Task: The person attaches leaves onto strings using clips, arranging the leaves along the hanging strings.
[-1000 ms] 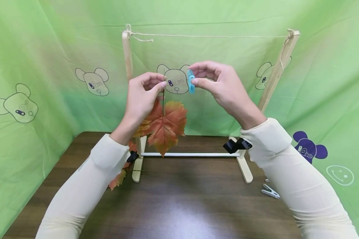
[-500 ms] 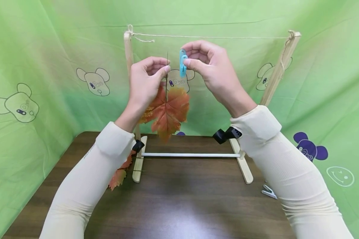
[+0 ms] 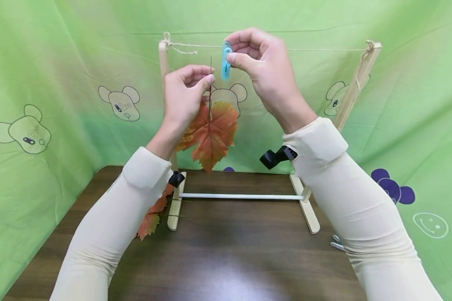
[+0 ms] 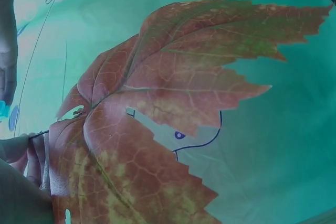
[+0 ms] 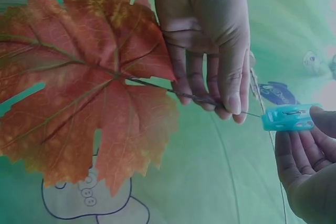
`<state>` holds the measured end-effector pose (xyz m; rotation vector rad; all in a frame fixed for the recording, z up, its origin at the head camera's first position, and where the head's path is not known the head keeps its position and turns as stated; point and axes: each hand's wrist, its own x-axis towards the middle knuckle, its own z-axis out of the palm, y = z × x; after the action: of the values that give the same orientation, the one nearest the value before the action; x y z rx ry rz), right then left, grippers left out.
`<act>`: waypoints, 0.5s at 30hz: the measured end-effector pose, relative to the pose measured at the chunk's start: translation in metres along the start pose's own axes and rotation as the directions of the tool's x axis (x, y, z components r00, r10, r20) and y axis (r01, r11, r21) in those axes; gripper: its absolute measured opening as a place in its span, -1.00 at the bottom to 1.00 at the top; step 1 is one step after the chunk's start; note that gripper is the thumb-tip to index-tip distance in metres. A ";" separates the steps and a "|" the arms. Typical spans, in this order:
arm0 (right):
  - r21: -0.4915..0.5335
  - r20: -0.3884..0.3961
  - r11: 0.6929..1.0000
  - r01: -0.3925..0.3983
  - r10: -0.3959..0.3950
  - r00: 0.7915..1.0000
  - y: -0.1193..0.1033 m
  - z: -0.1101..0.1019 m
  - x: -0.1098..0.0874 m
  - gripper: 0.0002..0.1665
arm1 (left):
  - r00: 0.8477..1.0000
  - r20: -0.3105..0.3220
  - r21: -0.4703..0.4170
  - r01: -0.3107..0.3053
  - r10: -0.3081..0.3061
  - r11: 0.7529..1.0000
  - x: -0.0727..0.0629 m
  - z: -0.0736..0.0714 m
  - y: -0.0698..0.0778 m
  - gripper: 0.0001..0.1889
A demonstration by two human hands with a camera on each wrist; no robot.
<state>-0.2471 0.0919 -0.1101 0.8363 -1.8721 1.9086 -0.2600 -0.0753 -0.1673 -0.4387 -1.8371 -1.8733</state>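
An orange-red artificial maple leaf (image 3: 212,131) hangs by its thin dark stem, which my left hand (image 3: 186,90) pinches between thumb and fingers. The stem's tip sticks up above the fingertips. To the right and a little higher, my right hand (image 3: 265,67) pinches a light blue clothespin (image 3: 226,62) by its upper end, its jaws pointing down. In the head view the clothespin overlaps the string (image 3: 324,50) stretched across the frame; whether they touch I cannot tell. The right wrist view has the stem tip close by the clothespin (image 5: 287,118). The leaf (image 4: 157,77) fills much of the left wrist view.
The string is tied between two wooden posts (image 3: 358,88) joined low down by a white bar (image 3: 241,196). More leaves (image 3: 150,221) lie on the brown table (image 3: 226,251) at left, partly behind my left sleeve. A pale clothespin (image 3: 337,243) lies at right, partly hidden by the right sleeve.
Both hands have risen toward the string, bringing leaf and clothespin up. The right hand has climbed further and shifted left, so the clothespin is now nearer the stem.
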 end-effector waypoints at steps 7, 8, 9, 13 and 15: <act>0.034 -0.027 0.999 0.019 -0.018 0.999 -0.007 0.006 0.011 -0.79 | 0.999 -0.001 -0.020 0.042 -0.042 0.999 0.003 0.001 0.004 -0.81; 0.036 -0.028 0.999 0.022 -0.021 0.999 -0.008 0.007 0.013 -0.79 | 0.999 -0.002 -0.024 0.047 -0.047 0.999 0.004 0.001 0.004 -0.81; 0.036 -0.028 0.999 0.023 -0.022 0.999 -0.008 0.008 0.014 -0.79 | 0.999 -0.002 -0.026 0.053 -0.053 0.998 0.004 0.001 0.004 -0.81; 0.031 -0.039 0.999 0.027 -0.026 0.999 -0.011 0.011 0.019 -0.78 | 0.997 0.002 -0.044 0.076 -0.076 0.996 0.005 0.001 0.006 -0.81; 0.035 -0.047 0.999 0.024 -0.023 0.999 -0.011 0.012 0.022 -0.78 | 0.997 0.004 -0.045 0.083 -0.083 0.996 0.005 0.001 0.006 -0.81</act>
<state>-0.2550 0.0779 -0.0883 0.8143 -1.7986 1.9358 -0.2607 -0.0744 -0.1596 -0.3853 -1.8432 -1.9729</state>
